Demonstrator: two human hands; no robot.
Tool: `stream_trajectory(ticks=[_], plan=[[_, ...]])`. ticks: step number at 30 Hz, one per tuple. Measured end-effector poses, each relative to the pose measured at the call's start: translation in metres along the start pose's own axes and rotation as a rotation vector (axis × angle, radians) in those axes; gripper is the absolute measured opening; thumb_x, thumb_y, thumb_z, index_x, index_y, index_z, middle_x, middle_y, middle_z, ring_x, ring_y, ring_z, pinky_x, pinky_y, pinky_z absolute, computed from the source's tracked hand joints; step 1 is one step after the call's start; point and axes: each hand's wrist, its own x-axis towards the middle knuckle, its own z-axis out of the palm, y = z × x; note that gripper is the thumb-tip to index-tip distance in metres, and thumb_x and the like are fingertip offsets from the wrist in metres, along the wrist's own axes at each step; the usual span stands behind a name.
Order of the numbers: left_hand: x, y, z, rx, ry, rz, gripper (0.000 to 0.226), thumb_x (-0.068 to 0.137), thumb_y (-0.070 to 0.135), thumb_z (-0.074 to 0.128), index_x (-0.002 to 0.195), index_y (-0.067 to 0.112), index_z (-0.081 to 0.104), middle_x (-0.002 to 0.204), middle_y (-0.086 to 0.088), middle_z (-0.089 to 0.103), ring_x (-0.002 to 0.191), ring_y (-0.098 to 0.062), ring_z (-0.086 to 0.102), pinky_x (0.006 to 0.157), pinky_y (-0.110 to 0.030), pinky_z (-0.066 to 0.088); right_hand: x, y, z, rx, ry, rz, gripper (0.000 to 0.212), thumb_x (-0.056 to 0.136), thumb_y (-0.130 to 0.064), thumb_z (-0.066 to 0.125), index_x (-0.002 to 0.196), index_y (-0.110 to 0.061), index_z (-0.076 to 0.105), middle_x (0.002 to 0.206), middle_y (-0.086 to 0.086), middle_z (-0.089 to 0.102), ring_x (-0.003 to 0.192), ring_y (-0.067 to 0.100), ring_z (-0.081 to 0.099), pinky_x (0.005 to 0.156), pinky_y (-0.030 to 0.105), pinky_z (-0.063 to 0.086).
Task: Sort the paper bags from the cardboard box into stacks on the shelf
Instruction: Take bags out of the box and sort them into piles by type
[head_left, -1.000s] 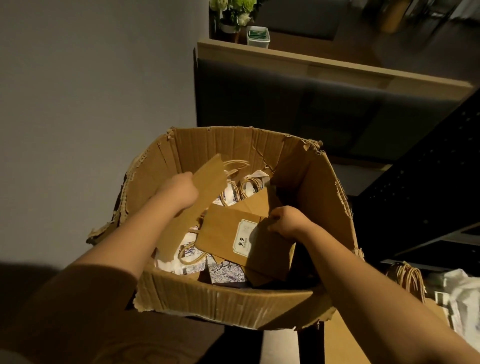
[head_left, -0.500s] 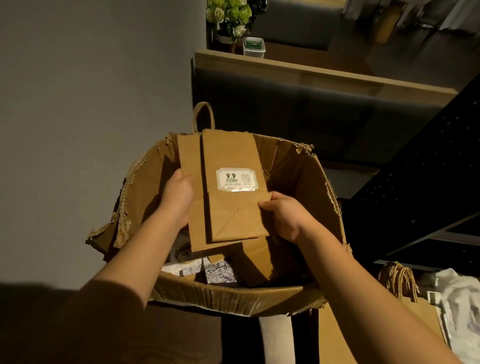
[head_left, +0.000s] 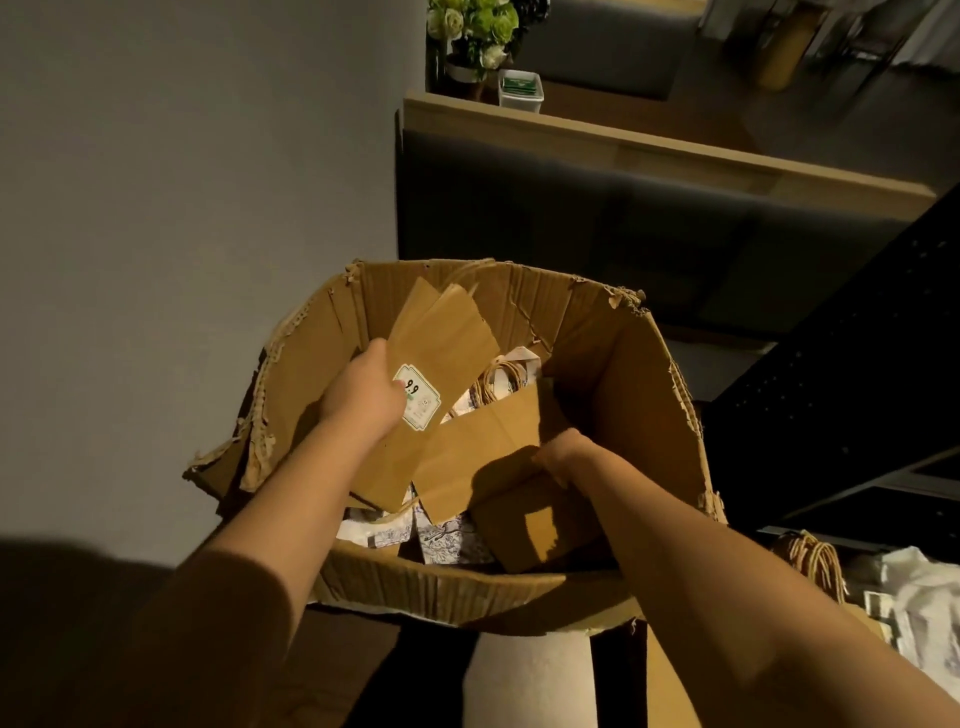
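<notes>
Since half a second ago, the two flat brown bags that both hands held upright over the box now sit in the left hand alone and lean back and to the right, while the right hand has dropped down into the box.

Farthest left, the left hand (head_left: 363, 397) is curled around the pair of flat brown paper bags (head_left: 441, 343), its thumb lying over the corner of the white label (head_left: 418, 397) printed "9.9". The bags tilt up from the hand toward the far wall of the cardboard box (head_left: 623, 374), their lower ends hanging beside the forearm inside the box.

Inside the torn-edged box, below and just right of the held pair, another brown bag (head_left: 483, 452) lies slanted over patterned white bags (head_left: 447, 540), and twisted paper handles (head_left: 501, 379) show near the middle.

Further right, the right hand (head_left: 563, 454) reaches down with its fingers bent over the edge of a folded brown bag (head_left: 530, 519) at the near right of the box. The fingertips are hidden in shadow, so I cannot tell whether it truly grips that bag or only touches it.

At the far right, outside the box, a bundle of bag handles (head_left: 813, 561) stands next to white bags (head_left: 919, 597) on the low surface.
</notes>
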Motion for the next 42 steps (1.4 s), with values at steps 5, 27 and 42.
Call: stream_trajectory(ticks=[5, 27, 42], plan=[[0.002, -0.001, 0.006, 0.093, -0.009, 0.008, 0.018, 0.098, 0.021, 0.047, 0.113, 0.011, 0.043, 0.115, -0.012, 0.061, 0.099, -0.035, 0.06, 0.074, -0.038, 0.047, 0.014, 0.007, 0.004, -0.08, -0.03, 0.067, 0.056, 0.093, -0.006, 0.056, 0.146, -0.012, 0.037, 0.142, 0.015, 0.043, 0.125, 0.031, 0.049, 0.101, 0.039, 0.046], [0.004, -0.011, 0.011, -0.022, -0.081, -0.015, 0.017, 0.094, 0.02, 0.051, 0.11, 0.015, 0.05, 0.112, -0.007, 0.062, 0.096, -0.032, 0.06, 0.08, -0.041, 0.051, 0.013, 0.003, 0.009, 0.144, -0.16, 0.175, 0.012, 0.097, -0.019, 0.052, 0.098, -0.011, 0.059, 0.077, 0.008, 0.057, 0.065, 0.02, 0.056, 0.062, 0.028, 0.046], [0.008, -0.012, 0.012, 0.009, -0.16, -0.023, 0.031, 0.093, 0.022, 0.051, 0.124, 0.019, 0.048, 0.118, -0.006, 0.062, 0.103, -0.033, 0.06, 0.089, -0.046, 0.051, 0.022, -0.019, 0.047, 0.635, -0.174, 0.283, 0.027, 0.086, -0.032, 0.068, 0.093, -0.006, 0.063, 0.082, 0.008, 0.066, 0.073, 0.021, 0.062, 0.07, 0.031, 0.05]])
